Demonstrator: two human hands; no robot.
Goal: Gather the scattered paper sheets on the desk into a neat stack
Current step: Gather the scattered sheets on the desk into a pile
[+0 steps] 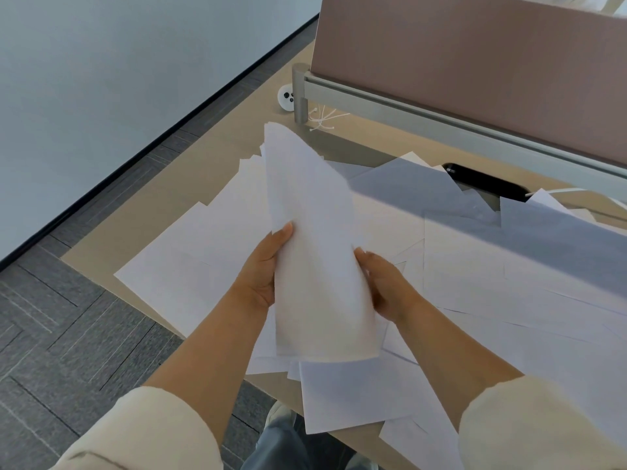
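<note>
Head view. Holds a bundle of sheets [319, 249] clear of the desk [152, 212], gripped at mid-length from both sides: left hand [268, 266] on the left edge, thumb laid across the front and fingers hidden behind; right hand [383, 283] curled round the right edge, somewhat blurred. Runs lengthwise away from the body, far end tipped up and leaning left beyond the fingertips, near end hanging below the wrists. Shows staggered corners at the far end, so not yet squared. Leaves loose sheets [509, 300] flat underneath and outward of both sets of fingers, most of them right of the right fingers. Probably calls for the right hand, nearer that spread, to release and reach sideways, with the bundle left in the left hand.
</note>
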